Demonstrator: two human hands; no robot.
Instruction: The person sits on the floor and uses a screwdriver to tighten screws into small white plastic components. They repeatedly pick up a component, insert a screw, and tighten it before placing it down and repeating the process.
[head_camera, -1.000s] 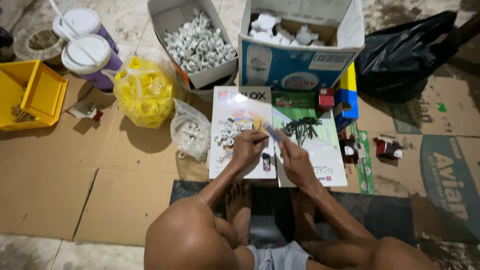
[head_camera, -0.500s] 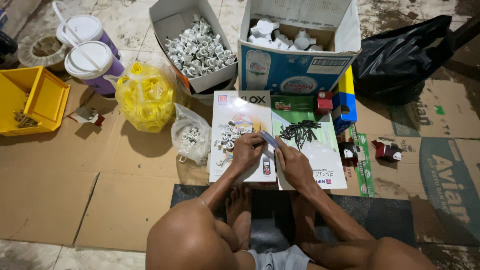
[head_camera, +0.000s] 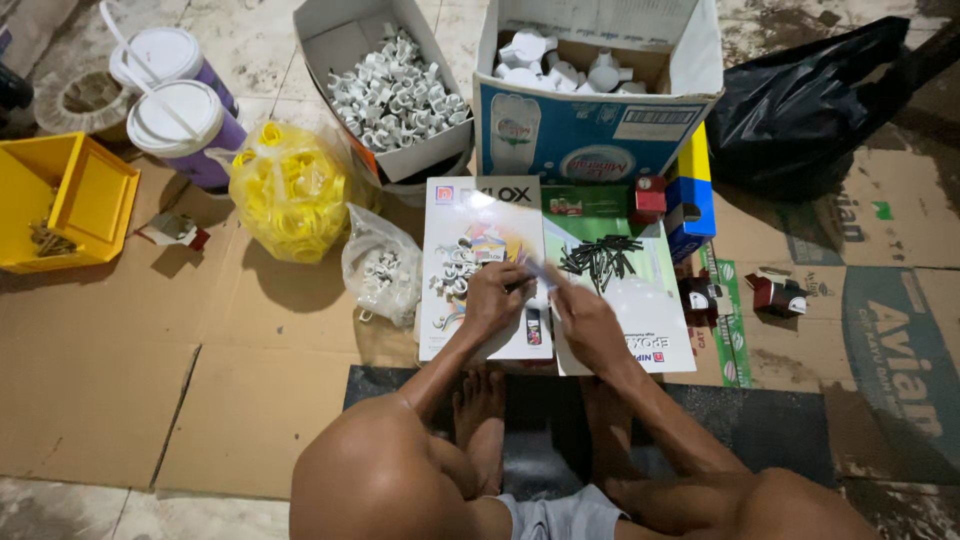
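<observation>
While the left hand (head_camera: 492, 296) has stayed curled over the small white plastic clips (head_camera: 455, 268) on the flat cardboard sheet (head_camera: 480, 345), the right hand (head_camera: 580, 318) has closed in, both now pinching one small pale piece (head_camera: 533, 268) between their fingertips.

a yellow bin (head_camera: 62, 205) sat left, beside two lidded cups (head_camera: 180, 115) and a yellow bag (head_camera: 290, 190); a black bag (head_camera: 810, 105) lay right, small red boxes (head_camera: 778, 293) near it on cardboard (head_camera: 130, 370).
</observation>
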